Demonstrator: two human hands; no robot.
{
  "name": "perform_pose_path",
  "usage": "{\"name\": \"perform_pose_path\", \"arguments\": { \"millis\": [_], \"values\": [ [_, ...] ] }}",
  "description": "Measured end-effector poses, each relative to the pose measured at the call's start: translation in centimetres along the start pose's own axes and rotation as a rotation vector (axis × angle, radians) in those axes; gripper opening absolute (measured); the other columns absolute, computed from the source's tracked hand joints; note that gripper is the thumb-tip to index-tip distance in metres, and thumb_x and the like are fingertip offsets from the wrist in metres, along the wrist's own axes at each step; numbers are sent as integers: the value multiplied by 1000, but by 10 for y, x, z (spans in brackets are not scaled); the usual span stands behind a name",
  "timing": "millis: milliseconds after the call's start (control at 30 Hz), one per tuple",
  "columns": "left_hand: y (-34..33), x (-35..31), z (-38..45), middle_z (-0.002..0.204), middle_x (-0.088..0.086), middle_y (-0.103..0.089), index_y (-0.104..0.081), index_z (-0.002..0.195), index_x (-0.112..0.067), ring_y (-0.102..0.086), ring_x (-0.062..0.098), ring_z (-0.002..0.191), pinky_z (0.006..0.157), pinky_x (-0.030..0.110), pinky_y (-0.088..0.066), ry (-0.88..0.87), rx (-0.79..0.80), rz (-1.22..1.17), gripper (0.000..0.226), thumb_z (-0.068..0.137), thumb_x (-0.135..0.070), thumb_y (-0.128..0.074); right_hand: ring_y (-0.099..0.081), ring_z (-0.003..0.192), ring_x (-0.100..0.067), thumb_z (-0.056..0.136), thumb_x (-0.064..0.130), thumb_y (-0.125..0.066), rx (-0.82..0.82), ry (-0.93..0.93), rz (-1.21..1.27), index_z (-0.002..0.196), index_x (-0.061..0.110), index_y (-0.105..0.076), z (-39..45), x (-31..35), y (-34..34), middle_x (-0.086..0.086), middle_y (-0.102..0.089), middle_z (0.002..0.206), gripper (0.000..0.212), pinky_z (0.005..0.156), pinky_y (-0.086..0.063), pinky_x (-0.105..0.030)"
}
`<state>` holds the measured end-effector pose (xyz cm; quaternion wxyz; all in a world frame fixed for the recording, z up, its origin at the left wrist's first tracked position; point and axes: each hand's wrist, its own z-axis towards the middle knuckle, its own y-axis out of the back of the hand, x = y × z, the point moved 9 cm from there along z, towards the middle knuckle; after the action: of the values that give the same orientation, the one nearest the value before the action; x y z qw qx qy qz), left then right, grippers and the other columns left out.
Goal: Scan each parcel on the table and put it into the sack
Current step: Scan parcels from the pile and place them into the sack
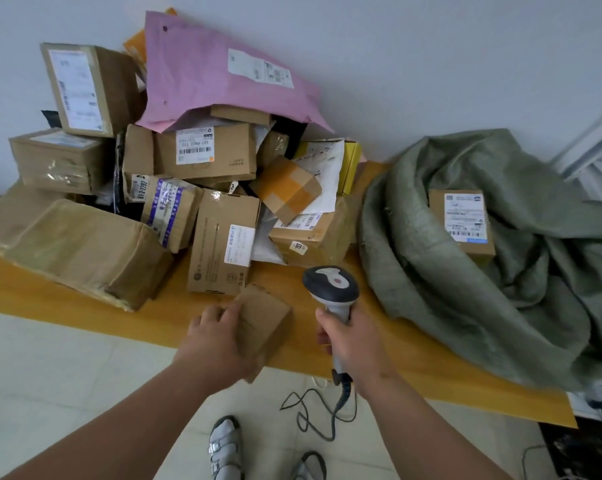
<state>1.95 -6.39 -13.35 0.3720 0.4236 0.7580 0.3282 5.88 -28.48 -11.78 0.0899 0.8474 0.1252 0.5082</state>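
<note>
My left hand (216,341) grips a small plain brown box (266,323) at the table's front edge, tilted, no label showing. My right hand (351,344) holds the grey handheld scanner (330,289) by its handle, head pointing away, just right of the box. A pile of cardboard parcels (202,188) and a pink mailer (209,71) fills the left and middle of the wooden table (431,375). The green woven sack (465,271) lies open on the right, with one labelled box (462,220) inside it.
The scanner's cable (313,410) hangs down to the tiled floor near my feet (225,448). A large taped box (81,251) lies at the table's left front. A white wall stands behind the pile. White furniture (597,157) is at the far right.
</note>
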Motion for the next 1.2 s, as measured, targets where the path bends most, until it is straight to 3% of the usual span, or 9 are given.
{"name": "perform_pose_path", "arguments": {
  "millis": [167, 267, 400, 567, 733, 867, 933, 1033, 1200],
  "values": [
    [-7, -4, -14, 121, 6, -59, -44, 139, -23, -58, 27, 106, 90, 38, -49, 205, 148, -1159, 87, 64, -26, -87, -73, 82, -22, 95, 24, -65, 17, -27, 164, 111, 21, -62, -5, -6, 15, -9, -72, 93, 17, 71, -59, -33],
    [-4, -27, -30, 115, 12, -68, -54, 130, -18, -63, 30, 103, 92, 39, -48, 167, 226, -1457, 66, 68, -27, -75, -74, 89, -23, 95, 26, -66, 12, -59, 306, 111, 26, -62, -8, -3, 24, -4, -74, 100, 16, 76, -60, -35],
    [-1, -60, -45, 106, 16, -71, -58, 123, -14, -62, 28, 95, 88, 39, -48, 93, 340, -1664, 45, 80, -28, -60, -71, 98, -26, 91, 32, -69, 30, -17, 405, 111, 32, -65, -13, 14, 34, -1, -75, 104, 20, 90, -58, -50],
    [6, -84, -48, 122, 17, -67, -60, 125, -16, -59, 33, 116, 97, 47, -49, 66, 295, -1691, 40, 86, -24, -58, -72, 92, -16, 93, 25, -67, 56, 62, 533, 111, 30, -65, -26, 37, 57, 6, -77, 95, 18, 82, -55, -39],
    [27, -101, -50, 110, 4, -74, -58, 125, -34, -65, 27, 107, 94, 48, -48, 1, 100, -1434, 45, 99, 0, -46, -72, 96, -15, 94, 21, -67, -18, 139, 538, 108, 32, -66, -35, 45, 89, 7, -77, 96, 17, 88, -55, -37],
    [31, -122, -58, 108, -1, -75, -59, 125, -33, -64, 23, 112, 94, 49, -52, -61, 129, -1341, 26, 101, -29, -52, -71, 97, -14, 95, 22, -65, -15, 162, 469, 110, 30, -66, -41, 49, 99, 8, -76, 101, 17, 88, -56, -38],
    [32, -131, -60, 111, -2, -74, -55, 132, -32, -61, 22, 116, 93, 47, -52, -98, 175, -1275, 44, 89, -41, -63, -71, 98, -14, 96, 21, -64, -9, 184, 447, 116, 30, -65, -44, 51, 106, 8, -76, 105, 22, 89, -57, -39],
    [29, -135, -58, 111, 4, -74, -48, 136, -31, -64, 24, 112, 88, 43, -51, -95, 237, -1305, 69, 72, -27, -73, -71, 99, -11, 96, 22, -63, 3, 200, 425, 119, 33, -63, -48, 49, 113, 10, -75, 107, 25, 90, -56, -38],
    [35, -137, -57, 115, 7, -72, -50, 135, -24, -68, 26, 107, 89, 43, -53, -98, 169, -1336, 72, 69, -16, -77, -72, 92, -14, 95, 23, -64, -61, 157, 425, 109, 26, -66, -52, 43, 129, 6, -76, 95, 14, 80, -58, -31]
  ]
}}
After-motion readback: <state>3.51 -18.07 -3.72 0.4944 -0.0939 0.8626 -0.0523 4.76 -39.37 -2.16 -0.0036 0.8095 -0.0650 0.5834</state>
